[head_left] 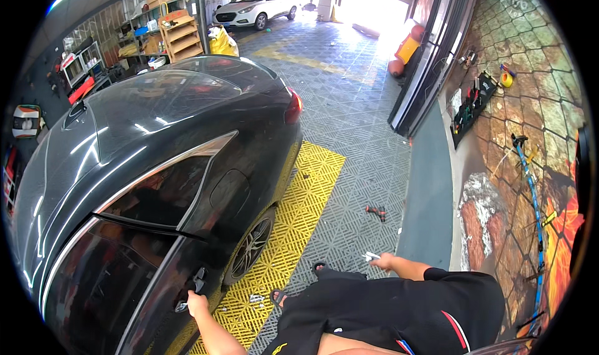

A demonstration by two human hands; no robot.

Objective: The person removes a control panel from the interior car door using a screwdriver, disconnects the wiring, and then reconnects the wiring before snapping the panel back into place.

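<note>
At the side of the black car (131, 146), our left hand (198, 305) reaches to the door handle (199, 281), its fingers against it; we cannot tell how far they close around it. Just beside them shows a shiny piece (181, 306), its kind unclear to us. On our other side, our right hand (383, 262) is well apart from the car, its fingers closed on a small silvery object (371, 256) that sticks out past them.

Near our sandals (276, 297), a small silvery part (256, 299) lies on the yellow floor tiles (318, 168). Farther out, a red-and-black tool (375, 213) lies on the gray floor tiles (374, 174). To our right, a dark tool holder (472, 108) hangs on the patterned wall (521, 111). Beyond the car stand a wooden rack (182, 38) and a yellow bag (223, 43); deepest in the garage, we see a white car (254, 10).
</note>
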